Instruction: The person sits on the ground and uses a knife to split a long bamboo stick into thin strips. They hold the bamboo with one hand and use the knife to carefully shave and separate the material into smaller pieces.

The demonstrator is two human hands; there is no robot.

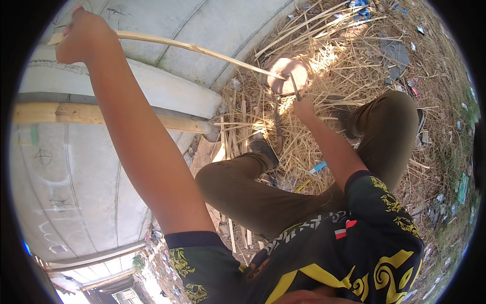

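Observation:
My left hand [87, 38], raised at the upper left, is closed round one end of a long pale strip of split wood or bamboo [195, 48]. The strip bows slightly and slopes down to the right, its far end resting on a round wooden block [297, 69]. Low beside the block, my right hand [304, 109] is closed round the handle of a knife [294, 84]. The knife's narrow dark blade points away from me over the block, close to the strip's end. Whether blade and strip touch, I cannot tell. The handle is mostly hidden in my fingers.
A pale panelled wall [202, 30] runs along the left, with a bamboo pole [66, 112] across it. Shavings and loose strips [319, 28] cover the ground round my bent legs. A long dark flat thing [278, 124] lies below the block. Litter and a grey flat scrap [394, 57] lie right.

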